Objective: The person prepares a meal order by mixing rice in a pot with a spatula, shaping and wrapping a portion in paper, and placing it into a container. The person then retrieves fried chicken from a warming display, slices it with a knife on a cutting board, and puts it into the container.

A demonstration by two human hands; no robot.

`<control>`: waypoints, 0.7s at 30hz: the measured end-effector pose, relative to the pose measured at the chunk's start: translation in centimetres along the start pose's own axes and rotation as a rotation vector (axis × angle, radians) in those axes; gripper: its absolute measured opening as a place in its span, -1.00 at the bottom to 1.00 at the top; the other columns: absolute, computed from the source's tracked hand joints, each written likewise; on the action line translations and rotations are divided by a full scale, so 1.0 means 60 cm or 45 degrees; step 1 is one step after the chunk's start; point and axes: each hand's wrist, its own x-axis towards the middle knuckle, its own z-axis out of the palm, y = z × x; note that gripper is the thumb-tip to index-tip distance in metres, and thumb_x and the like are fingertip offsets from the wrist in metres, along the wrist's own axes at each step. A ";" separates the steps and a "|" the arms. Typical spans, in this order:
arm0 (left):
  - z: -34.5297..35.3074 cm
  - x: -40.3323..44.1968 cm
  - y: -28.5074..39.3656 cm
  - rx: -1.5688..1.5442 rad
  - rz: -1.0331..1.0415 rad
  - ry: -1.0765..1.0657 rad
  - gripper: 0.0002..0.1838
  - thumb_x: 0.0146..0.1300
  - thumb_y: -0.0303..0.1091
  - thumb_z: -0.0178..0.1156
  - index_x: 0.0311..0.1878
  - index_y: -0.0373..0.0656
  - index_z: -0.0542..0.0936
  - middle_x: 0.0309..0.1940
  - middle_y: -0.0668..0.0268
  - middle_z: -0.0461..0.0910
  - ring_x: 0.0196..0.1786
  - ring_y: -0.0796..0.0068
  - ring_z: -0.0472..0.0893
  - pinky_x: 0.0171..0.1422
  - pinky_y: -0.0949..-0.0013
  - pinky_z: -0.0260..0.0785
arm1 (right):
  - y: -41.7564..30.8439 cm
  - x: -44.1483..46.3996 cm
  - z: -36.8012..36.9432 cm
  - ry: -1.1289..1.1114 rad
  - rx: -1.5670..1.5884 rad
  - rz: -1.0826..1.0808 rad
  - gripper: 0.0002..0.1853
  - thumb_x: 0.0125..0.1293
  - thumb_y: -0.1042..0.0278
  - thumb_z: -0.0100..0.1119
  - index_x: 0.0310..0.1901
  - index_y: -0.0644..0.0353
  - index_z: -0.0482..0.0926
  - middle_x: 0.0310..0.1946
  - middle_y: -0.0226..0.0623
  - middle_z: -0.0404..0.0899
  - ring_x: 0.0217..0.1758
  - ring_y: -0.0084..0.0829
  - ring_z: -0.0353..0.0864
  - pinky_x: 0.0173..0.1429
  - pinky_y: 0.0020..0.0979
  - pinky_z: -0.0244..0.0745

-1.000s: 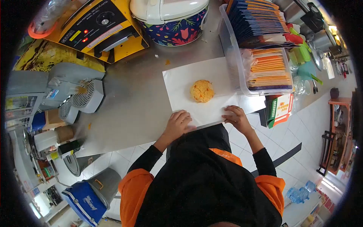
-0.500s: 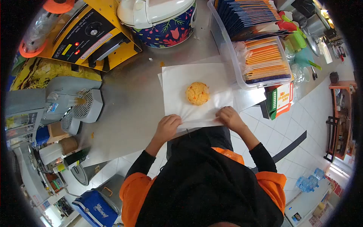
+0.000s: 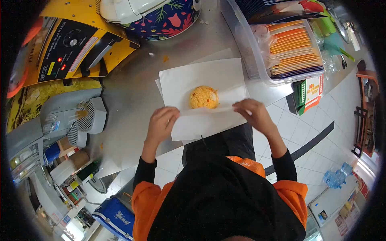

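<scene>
- Far L of my L hand: yellow/black plastic-cup sealer (image 3: 76,46), boxy, hard; nearer me, grey slotted tray (image 3: 91,116).
- Under it all: steel counter (image 3: 128,94), smooth, dull shine.
- Beyond L hand: rice cooker (image 3: 161,22), rounded, white lid, dk blue floral body.
- My L hand (image 3: 160,123): thumb + fingers nearly closed, pinching L end of paper's near edge.
- Btwn hands: white paper sheet (image 3: 229,78), thin, smooth; near edge raised, stretched across rice's near rim. 2nd sheet (image 3: 223,54) peeks out at back.
- Rice mound (image 3: 203,96): on the sheet, just past + btwn my fingertips; low dome, grainy, yellow-orange w/ redder bits.
- Progress, I'd judge: early. Rice on paper = done; near edge up = begun; top uncovered, sides + far edge flat, so folding's left.
- My R hand (image 3: 257,115): same pinch, R end of that edge, palm empty afaict.
- Beyond R hand: clear plastic bin (image 3: 252,66), rigid, w/ flat orange-edged packs (image 3: 296,50); red/green carton (image 3: 309,93) beside it.
</scene>
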 end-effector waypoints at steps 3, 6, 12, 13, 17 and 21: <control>0.004 0.045 -0.018 -0.042 -0.157 -0.047 -0.87 0.08 -0.37 0.09 -0.44 -0.24 0.53 -0.42 0.20 0.52 -0.38 0.22 0.51 -0.28 0.30 0.31 | 0.007 0.053 -0.004 -0.028 0.004 0.212 -0.83 0.01 0.53 0.10 -0.31 0.22 0.41 -0.50 -0.12 0.50 -0.41 -0.10 0.49 -0.31 -0.29 0.39; 0.021 0.070 -0.033 -0.037 -0.293 -0.199 -0.82 0.09 -0.29 0.08 -0.42 -0.23 0.52 -0.46 0.15 0.52 -0.41 0.19 0.51 -0.32 0.29 0.31 | 0.039 0.073 0.013 -0.150 -0.030 0.376 -0.77 0.01 0.53 0.08 -0.25 0.20 0.33 -0.55 -0.07 0.47 -0.42 -0.05 0.48 -0.31 -0.24 0.36; 0.032 0.074 -0.027 0.098 -0.540 -0.417 -0.75 0.06 -0.16 0.10 -0.44 -0.18 0.52 -0.50 0.17 0.53 -0.39 0.19 0.52 -0.32 0.27 0.33 | 0.054 0.026 0.013 -0.075 -0.160 0.437 -0.78 0.06 0.59 -0.01 -0.22 0.27 0.29 -0.47 -0.04 0.44 -0.47 -0.11 0.47 -0.38 -0.29 0.35; 0.027 0.077 -0.022 0.186 -0.559 -0.439 -0.75 0.05 -0.16 0.11 -0.44 -0.17 0.51 -0.50 0.18 0.53 -0.38 0.19 0.52 -0.30 0.27 0.33 | 0.055 0.007 0.010 -0.009 -0.287 0.437 -0.77 0.06 0.58 -0.02 -0.20 0.27 0.30 -0.43 -0.05 0.44 -0.43 -0.11 0.47 -0.35 -0.28 0.35; 0.016 0.099 -0.028 0.400 -0.488 -0.385 -0.78 0.04 -0.19 0.11 -0.40 -0.15 0.50 -0.41 0.18 0.52 -0.29 0.18 0.51 -0.20 0.23 0.33 | -0.007 -0.029 -0.022 0.103 -0.885 0.481 -0.61 -0.01 0.57 -0.07 -0.05 0.23 0.32 -0.11 -0.11 0.38 -0.09 -0.15 0.39 -0.10 -0.27 0.33; 0.055 0.160 -0.069 0.363 0.021 0.028 -0.82 0.02 -0.28 0.13 -0.35 -0.16 0.50 -0.29 0.20 0.49 -0.19 0.18 0.48 -0.14 0.20 0.30 | -0.067 -0.036 0.064 0.003 -0.709 0.059 -0.56 0.00 0.44 -0.02 0.01 0.18 0.34 0.02 -0.20 0.31 0.08 -0.21 0.28 0.02 -0.23 0.26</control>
